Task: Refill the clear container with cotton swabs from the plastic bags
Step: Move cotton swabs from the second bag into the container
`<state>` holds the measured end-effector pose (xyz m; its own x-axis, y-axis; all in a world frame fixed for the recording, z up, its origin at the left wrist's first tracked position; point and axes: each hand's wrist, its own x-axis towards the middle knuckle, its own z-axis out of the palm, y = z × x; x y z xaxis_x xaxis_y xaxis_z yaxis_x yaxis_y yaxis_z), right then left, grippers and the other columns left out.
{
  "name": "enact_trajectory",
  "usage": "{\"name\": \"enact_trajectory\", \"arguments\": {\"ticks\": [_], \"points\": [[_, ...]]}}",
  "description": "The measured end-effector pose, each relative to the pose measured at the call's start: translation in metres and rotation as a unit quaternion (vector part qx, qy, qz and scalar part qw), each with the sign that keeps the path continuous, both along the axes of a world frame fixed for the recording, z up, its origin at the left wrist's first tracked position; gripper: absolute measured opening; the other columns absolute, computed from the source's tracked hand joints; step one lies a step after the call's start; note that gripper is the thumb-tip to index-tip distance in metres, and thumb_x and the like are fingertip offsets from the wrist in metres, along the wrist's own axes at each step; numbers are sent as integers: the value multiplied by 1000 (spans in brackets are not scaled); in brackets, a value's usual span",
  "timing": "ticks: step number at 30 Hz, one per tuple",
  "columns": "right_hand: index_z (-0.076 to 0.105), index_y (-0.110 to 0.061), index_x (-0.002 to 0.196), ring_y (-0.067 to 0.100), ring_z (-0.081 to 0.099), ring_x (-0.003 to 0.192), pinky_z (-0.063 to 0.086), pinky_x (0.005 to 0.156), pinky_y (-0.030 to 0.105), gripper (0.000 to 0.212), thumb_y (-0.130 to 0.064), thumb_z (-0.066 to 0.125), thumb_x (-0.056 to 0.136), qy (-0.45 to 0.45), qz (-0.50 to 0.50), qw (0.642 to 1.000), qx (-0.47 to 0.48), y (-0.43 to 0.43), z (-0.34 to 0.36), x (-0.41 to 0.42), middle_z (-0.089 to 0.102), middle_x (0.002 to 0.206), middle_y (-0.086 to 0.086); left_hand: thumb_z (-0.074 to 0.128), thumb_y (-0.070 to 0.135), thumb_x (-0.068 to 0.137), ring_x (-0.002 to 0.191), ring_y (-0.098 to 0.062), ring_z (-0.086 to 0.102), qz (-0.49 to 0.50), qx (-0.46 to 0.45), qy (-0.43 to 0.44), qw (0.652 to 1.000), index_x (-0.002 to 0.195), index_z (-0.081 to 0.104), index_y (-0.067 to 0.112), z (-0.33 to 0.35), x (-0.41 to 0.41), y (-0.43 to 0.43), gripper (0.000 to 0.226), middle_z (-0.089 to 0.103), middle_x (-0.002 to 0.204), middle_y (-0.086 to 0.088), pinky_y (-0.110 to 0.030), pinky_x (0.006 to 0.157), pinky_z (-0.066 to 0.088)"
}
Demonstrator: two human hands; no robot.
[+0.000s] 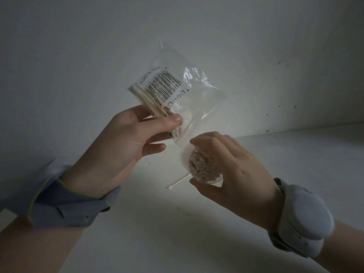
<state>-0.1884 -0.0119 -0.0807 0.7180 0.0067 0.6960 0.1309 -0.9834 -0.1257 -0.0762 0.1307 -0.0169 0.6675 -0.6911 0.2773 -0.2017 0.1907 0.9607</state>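
The left hand [126, 140] pinches a bag [197, 99] between thumb and curled fingers, gripping through the plastic the sticks of a small bundle of swabs [145, 99]; the bundle slants, its white tips showing just below the thumb and its far end pointing to 11 o'clock. The right hand [236, 170] is curled round a container [202, 168], thumb under it and fingers over the top; the container is tipped with its mouth toward the camera and packed with swab heads. It sits at 4 o'clock from the left hand, and the bag's lower end reaches down to its rim at 11 o'clock, seemingly touching it. The rest of the bag stands up crumpled and mostly slack, with a barcode label [163, 85] on its upper left part. A loose swab [178, 183] lies on the white table [177, 233] at 8 o'clock from the container, just beside it. A grey band [72, 205] wraps the left wrist; a pale rounded device [303, 217] is strapped to the right wrist. A plain wall [98, 46] rises behind.
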Motion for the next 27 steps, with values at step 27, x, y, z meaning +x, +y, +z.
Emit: {"name": "enact_trajectory", "arguments": {"ticks": [27], "points": [[58, -28, 110, 6, 62, 89, 48, 75, 18, 34, -50, 48, 86, 222, 18, 938, 266, -28, 27, 7, 65, 109, -8, 70, 31, 53, 60, 0, 65, -17, 18, -11, 1000, 67, 68, 24, -1, 1, 0, 16, 71, 69, 9, -11, 46, 45]]}}
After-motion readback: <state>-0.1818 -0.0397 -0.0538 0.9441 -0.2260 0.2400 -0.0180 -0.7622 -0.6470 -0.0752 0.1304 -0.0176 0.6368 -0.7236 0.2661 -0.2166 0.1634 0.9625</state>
